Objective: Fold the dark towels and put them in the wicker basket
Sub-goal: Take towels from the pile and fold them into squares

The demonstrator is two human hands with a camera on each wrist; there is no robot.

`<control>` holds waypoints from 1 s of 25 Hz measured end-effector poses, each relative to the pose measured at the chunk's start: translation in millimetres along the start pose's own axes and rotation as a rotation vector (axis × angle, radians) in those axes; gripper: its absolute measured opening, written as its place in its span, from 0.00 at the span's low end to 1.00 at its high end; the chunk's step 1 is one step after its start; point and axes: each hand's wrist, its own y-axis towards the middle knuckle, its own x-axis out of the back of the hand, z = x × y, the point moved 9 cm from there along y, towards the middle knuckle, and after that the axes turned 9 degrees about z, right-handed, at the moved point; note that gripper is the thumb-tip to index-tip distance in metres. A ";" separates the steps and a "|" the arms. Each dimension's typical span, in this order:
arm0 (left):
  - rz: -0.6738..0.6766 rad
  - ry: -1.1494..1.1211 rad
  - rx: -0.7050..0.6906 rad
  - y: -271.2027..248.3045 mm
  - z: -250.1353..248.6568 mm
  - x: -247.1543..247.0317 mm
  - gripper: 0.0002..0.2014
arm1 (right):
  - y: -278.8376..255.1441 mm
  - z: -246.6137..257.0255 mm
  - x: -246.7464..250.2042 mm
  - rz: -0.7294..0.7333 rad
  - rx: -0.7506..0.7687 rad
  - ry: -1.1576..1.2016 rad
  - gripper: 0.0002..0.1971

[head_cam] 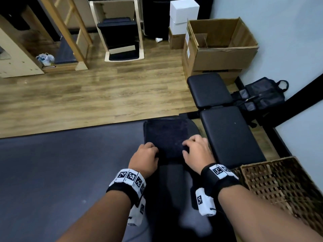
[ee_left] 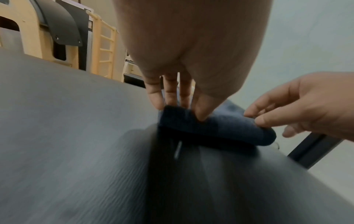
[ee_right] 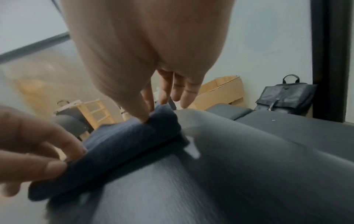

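Left hand (head_cam: 144, 158) and right hand (head_cam: 195, 154) each pinch the folded dark towel's (head_cam: 164, 135) near edge — thumb against fingers

A pilates or gym studio: padded bench (head_cam: 227, 133), wooden ladder frame (head_cam: 70, 23), floor mat (head_cam: 70, 163).

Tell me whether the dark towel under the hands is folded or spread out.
Folded. The dark towel lies as a compact rectangle with stacked layers at its near edge, which the left hand and right hand both pinch.
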 end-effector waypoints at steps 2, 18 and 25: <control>0.015 0.035 0.038 -9.0 7.3 -8.9 0.13 | -7.5 -12.8 -12.5 0.063 -0.032 -0.034 0.18; 0.049 -0.307 0.492 -326.5 152.3 -104.9 0.10 | -182.4 58.9 -130.3 0.386 0.109 -0.318 0.19; 0.020 -0.640 0.914 -594.7 190.1 -244.3 0.18 | -317.3 158.8 -242.6 0.667 0.459 -0.636 0.13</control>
